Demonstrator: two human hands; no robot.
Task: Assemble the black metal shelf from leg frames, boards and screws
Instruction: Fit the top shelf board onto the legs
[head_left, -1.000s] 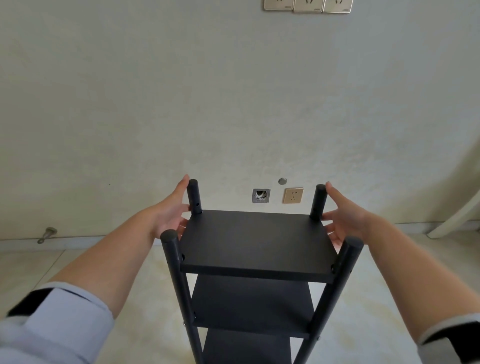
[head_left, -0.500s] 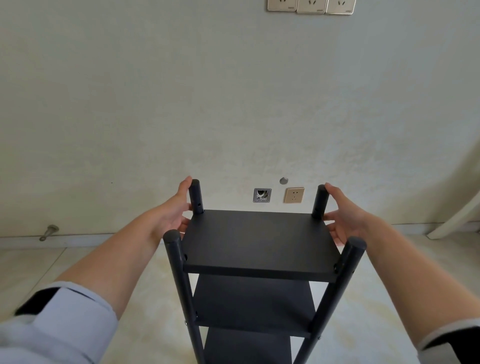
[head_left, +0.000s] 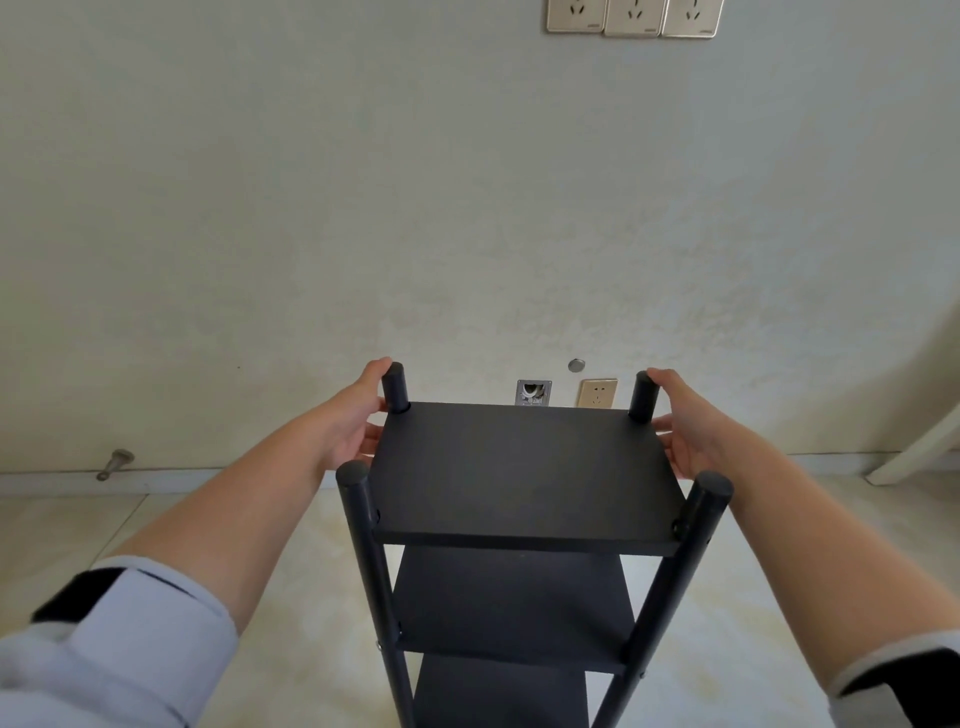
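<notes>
We see the black shelf standing upright on the floor in front of the wall, its top board and two lower boards fixed between four round posts. Our left hand lies against the shelf's far left post, fingers straight beside the top board's edge, grip open and closed round nothing. Our right hand rests likewise against the far right post, fingers relaxed. A gold socket sits on the wall just behind the shelf.
</notes>
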